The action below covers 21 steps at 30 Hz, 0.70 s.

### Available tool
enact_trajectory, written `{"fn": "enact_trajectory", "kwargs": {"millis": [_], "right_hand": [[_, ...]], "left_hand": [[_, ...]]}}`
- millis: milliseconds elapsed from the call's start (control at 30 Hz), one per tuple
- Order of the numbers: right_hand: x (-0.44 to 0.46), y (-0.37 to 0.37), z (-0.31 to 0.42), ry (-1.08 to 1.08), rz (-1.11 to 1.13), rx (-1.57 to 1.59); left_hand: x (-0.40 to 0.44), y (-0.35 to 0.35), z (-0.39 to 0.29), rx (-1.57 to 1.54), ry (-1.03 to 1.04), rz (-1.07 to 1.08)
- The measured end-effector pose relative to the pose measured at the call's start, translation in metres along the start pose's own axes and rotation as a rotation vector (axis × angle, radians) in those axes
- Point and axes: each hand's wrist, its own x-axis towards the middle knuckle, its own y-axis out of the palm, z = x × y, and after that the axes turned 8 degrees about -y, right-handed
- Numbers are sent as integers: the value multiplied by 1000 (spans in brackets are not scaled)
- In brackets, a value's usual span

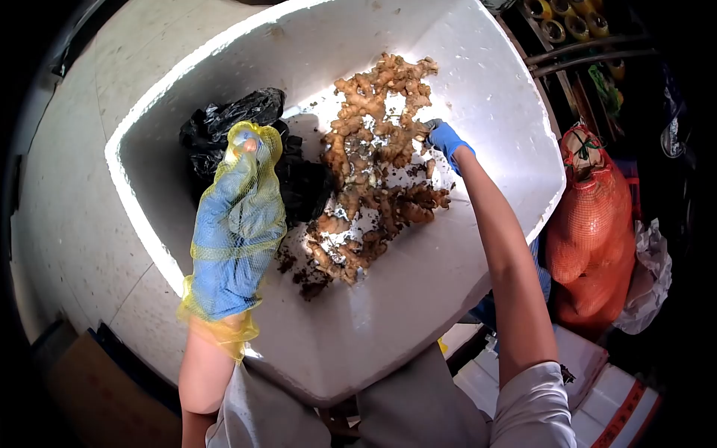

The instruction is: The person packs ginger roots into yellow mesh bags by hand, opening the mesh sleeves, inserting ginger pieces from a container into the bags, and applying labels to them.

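Note:
My left hand (243,168), in a blue glove, is inside a yellow mesh bag (258,246) that reaches down to the wrist. Mesh folds hide how its fingers are bent. It hovers in front of a crumpled black plastic bag (302,187) at the left inside a white foam box (351,336). Many knobbly pieces of ginger root (399,82) lie on the box floor. My right hand (447,140), also blue-gloved, is at the right edge of the ginger, its fingers closed on a piece there.
Dark soil crumbs (310,287) lie by the lower ginger. Right of the box stand a full red mesh sack (590,246), crumpled white wrapping (648,280) and white cartons (612,403). A shelf with yellow containers (576,26) is at upper right, a brown cardboard box (97,388) at lower left.

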Motion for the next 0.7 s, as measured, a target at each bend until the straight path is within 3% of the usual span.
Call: {"fn": "enact_trajectory", "kwargs": {"millis": [67,100,167,367,400,500,533,567,633,700], "right_hand": [[-3,-6,1,-42,126,17],[-13,-15,11,-89,206,14],[-48,-30,57,-32,238,46],[-54,-22,67,-80,468,399],[-61,-23,74,-255,387,244],[-82,-44,94,-263,277,30],[-104,-64,122,-26,500,224],[-117,-75,124,-56,519,232],[-159,-79,133,-350,304,72],[-191,-64,121,-531,256,153]], "left_hand": [[3,-9,-2,-94,-76,223],[1,-6,-2,-93,-77,219],[-4,5,-1,-44,-32,-13],[-1,5,1,-1,13,-30],[-2,6,1,-1,13,-30],[-7,11,0,4,47,182],[-7,13,1,40,47,61],[-7,14,1,76,45,-60],[-6,17,1,53,46,-69],[-5,19,3,215,196,14]]}}
